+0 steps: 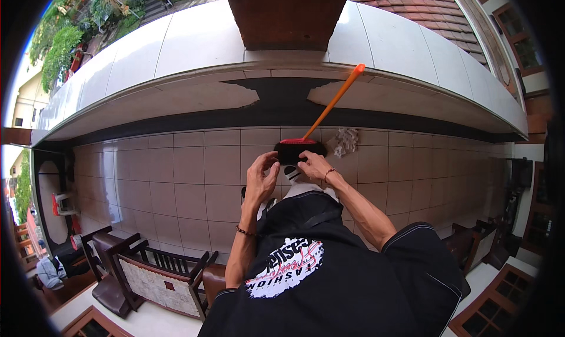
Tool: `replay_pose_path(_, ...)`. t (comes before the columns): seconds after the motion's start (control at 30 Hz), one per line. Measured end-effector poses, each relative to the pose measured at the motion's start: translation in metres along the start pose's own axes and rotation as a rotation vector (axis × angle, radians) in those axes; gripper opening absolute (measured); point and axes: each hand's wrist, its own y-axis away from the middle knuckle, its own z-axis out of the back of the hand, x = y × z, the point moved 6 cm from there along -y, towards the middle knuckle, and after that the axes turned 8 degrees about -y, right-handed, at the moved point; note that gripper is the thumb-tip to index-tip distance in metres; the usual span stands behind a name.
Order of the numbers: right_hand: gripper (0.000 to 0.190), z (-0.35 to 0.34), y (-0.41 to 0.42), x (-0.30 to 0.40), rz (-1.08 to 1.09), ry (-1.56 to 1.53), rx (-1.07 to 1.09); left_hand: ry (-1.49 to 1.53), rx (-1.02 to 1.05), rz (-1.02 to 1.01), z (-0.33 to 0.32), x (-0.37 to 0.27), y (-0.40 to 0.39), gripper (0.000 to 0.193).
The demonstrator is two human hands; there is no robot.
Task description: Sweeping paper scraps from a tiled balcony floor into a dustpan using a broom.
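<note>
A broom stands in front of me with its black bristle head [289, 155] toward me and its red-pink top edge [295, 141] facing the wall. From there its orange handle [334, 102] slants up to the right, the tip reaching the white ledge. My left hand [263, 176] is at the left end of the bristles, thumb and fingers apart with nothing between them. Over the right part of the bristles is my right hand [315, 166], fingers bent and spread apart; whether it touches them I cannot tell. Just right of the broom head lies a heap of pale crumpled scraps [346, 142] on the tiles.
A low wall with a white tiled ledge [198, 39] runs across the front, and a brown post [287, 17] rises from it. Dark wooden chairs [163, 279] stand behind me on the left. Tiled floor [190, 169] extends to both sides.
</note>
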Motion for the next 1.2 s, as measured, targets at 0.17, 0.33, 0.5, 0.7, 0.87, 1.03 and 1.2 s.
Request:
replay_pose_path(0.17, 0.038, -0.050, 0.004, 0.032, -0.028, -0.211, 0.013, -0.014, 0.014, -0.010, 0.047, 0.035, 0.013, 0.028)
replay_pose_path(0.33, 0.033, -0.100, 0.006, 0.067, 0.063, -0.205, -0.023, -0.024, 0.011, -0.011, 0.096, 0.073, 0.030, 0.027)
replay_pose_path(0.5, 0.032, -0.142, 0.016, 0.100, 0.075, -0.245, -0.028, -0.009, 0.009, 0.014, 0.134, 0.101, 0.055, 0.026)
replay_pose_path(0.7, 0.035, -0.170, 0.025, 0.138, 0.034, -0.246, 0.016, 0.025, -0.032, 0.092, 0.172, 0.131, 0.079, 0.027)
replay_pose_path(0.87, 0.036, -0.187, 0.002, 0.164, 0.106, -0.137, 0.034, 0.087, -0.086, 0.128, 0.200, 0.148, 0.083, 0.027)
replay_pose_path(1.03, 0.036, -0.204, -0.023, 0.200, 0.100, -0.073, 0.090, 0.109, -0.127, 0.163, 0.233, 0.168, 0.078, 0.027)
replay_pose_path(1.2, 0.036, -0.236, -0.069, 0.229, 0.173, -0.034, 0.135, 0.102, -0.162, 0.192, 0.278, 0.182, 0.058, 0.027)
